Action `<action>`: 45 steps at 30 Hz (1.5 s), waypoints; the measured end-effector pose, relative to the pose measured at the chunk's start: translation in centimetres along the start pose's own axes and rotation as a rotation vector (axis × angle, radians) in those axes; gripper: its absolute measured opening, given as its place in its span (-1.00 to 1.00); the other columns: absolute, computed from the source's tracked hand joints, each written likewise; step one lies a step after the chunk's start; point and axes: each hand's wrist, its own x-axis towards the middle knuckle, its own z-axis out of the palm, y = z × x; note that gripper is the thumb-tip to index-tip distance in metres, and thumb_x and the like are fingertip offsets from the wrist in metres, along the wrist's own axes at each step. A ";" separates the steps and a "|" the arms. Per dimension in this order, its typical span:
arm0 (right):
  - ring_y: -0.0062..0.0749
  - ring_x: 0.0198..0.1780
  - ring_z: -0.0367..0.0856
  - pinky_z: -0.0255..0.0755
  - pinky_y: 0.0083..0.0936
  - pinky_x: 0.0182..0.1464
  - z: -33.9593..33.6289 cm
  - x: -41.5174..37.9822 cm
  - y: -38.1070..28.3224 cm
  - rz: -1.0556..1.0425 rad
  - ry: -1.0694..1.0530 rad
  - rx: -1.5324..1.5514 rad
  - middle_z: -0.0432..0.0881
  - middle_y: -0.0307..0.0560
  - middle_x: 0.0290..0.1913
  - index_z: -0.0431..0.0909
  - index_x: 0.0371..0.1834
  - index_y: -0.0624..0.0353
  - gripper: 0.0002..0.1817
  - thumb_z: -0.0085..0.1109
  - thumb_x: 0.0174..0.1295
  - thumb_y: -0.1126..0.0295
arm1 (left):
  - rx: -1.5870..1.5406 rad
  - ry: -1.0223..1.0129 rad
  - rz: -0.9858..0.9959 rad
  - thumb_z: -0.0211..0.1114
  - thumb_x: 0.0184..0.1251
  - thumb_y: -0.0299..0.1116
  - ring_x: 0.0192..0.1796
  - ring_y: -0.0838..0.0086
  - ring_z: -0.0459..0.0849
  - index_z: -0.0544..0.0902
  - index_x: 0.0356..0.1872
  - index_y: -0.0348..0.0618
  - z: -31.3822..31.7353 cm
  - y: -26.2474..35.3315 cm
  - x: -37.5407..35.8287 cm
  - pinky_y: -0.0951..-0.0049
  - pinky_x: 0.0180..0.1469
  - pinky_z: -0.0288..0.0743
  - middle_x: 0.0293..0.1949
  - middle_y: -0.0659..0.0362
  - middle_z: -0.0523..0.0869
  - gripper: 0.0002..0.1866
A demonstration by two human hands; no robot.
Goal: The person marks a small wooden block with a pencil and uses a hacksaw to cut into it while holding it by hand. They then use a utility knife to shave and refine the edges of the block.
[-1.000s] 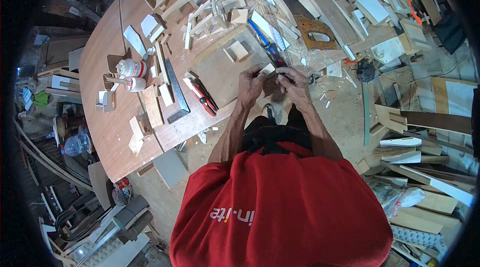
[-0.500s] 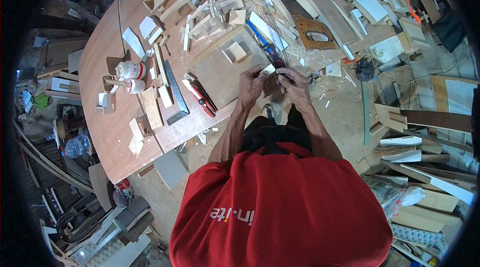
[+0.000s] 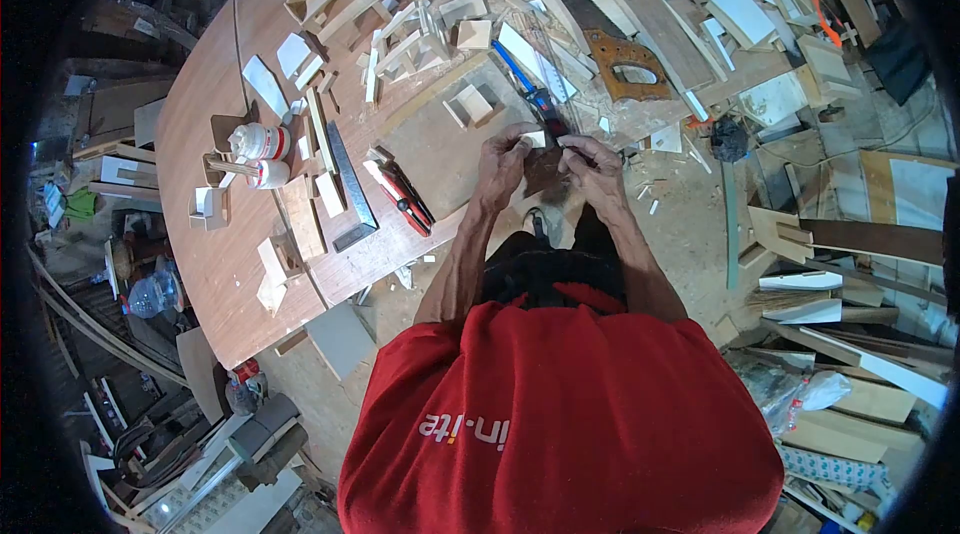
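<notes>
Near the edge of the table, my left hand [image 3: 504, 166] pinches a small pale wood block [image 3: 534, 140] between thumb and fingers. Close by on its right is my right hand [image 3: 594, 170], its thumb and fingers drawn together; whatever they may hold is too small to make out. Just beyond the hands lies a blue and black tool [image 3: 538, 102], its near end close to the block. A flat board [image 3: 430, 149] rests on the table ahead, with a small wooden box piece [image 3: 472, 106] on it.
On the table [image 3: 215, 274] are red-black cutters or pliers [image 3: 405, 202], a try square [image 3: 352, 196] and glue bottles [image 3: 260, 142]. A handsaw [image 3: 628, 66] lies at the far right among offcuts. Wood scraps [image 3: 800, 284] crowd the floor on the right.
My right hand has drawn slightly right, away from the block, leaving a small gap. My left hand still holds the block, which is turned a little.
</notes>
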 end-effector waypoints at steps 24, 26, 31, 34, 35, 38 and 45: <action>-0.74 -0.51 0.36 0.28 -0.69 -0.50 -3.1 0.7 -3.5 -0.150 -0.248 -0.434 0.53 -0.35 -0.44 0.67 -0.09 0.15 -0.79 0.13 0.26 0.56 | 0.220 -0.305 0.070 0.22 0.31 -0.54 -0.14 0.53 0.57 0.45 0.00 -0.19 -1.6 0.9 2.4 0.47 -0.10 0.50 -0.18 0.21 0.59 -0.73; -0.60 -0.34 0.56 0.47 -0.58 -0.23 -2.7 0.1 -5.2 0.029 -0.263 -0.454 0.63 -0.21 -0.37 0.66 -0.09 0.21 -0.77 0.11 0.22 0.59 | 0.164 -0.294 0.008 0.22 0.31 -0.54 -0.16 0.53 0.57 0.47 0.00 -0.22 -1.3 1.3 2.3 0.49 -0.12 0.50 -0.19 0.21 0.60 -0.74; -0.64 -0.38 0.54 0.45 -0.61 -0.32 -3.0 0.5 -4.5 -0.014 -0.297 -0.483 0.61 -0.24 -0.40 0.66 -0.07 0.18 -0.76 0.10 0.24 0.57 | 0.228 -0.280 -0.009 0.23 0.31 -0.53 -0.23 0.56 0.58 0.54 0.00 -0.29 -1.3 1.4 2.6 0.54 -0.20 0.50 -0.23 0.23 0.63 -0.75; -0.66 -0.40 0.53 0.44 -0.62 -0.38 -3.0 0.7 -4.0 -0.059 -0.321 -0.526 0.61 -0.25 -0.40 0.67 -0.06 0.17 -0.77 0.10 0.26 0.56 | 0.290 -0.320 -0.036 0.23 0.31 -0.54 -0.26 0.57 0.60 0.58 -0.02 -0.31 -1.2 2.1 2.5 0.55 -0.22 0.51 -0.25 0.23 0.66 -0.76; -0.63 -0.38 0.55 0.46 -0.60 -0.35 -3.1 0.8 -3.9 -0.078 -0.333 -0.552 0.63 -0.22 -0.37 0.67 -0.06 0.18 -0.76 0.09 0.25 0.57 | 0.334 -0.311 -0.017 0.23 0.31 -0.54 -0.25 0.58 0.61 0.59 -0.03 -0.31 -1.1 2.1 2.5 0.55 -0.20 0.52 -0.24 0.23 0.67 -0.77; -0.47 -0.30 0.61 0.50 -0.51 -0.16 -2.7 0.7 -5.0 -0.010 -0.355 -0.584 0.69 -0.09 -0.29 0.66 -0.04 0.17 -0.69 0.11 0.16 0.59 | 0.413 -0.317 0.037 0.24 0.30 -0.54 -0.23 0.59 0.62 0.61 -0.06 -0.32 -1.0 2.7 2.5 0.55 -0.18 0.54 -0.24 0.22 0.68 -0.79; -0.45 -0.24 0.63 0.51 -0.48 -0.10 -2.3 0.6 -6.3 -0.003 -0.378 -0.649 0.71 -0.08 -0.23 0.66 -0.03 0.17 -0.66 0.11 0.12 0.61 | 0.425 -0.317 0.066 0.23 0.29 -0.54 -0.22 0.57 0.63 0.63 -0.10 -0.32 -0.9 3.2 2.4 0.53 -0.15 0.54 -0.25 0.21 0.68 -0.81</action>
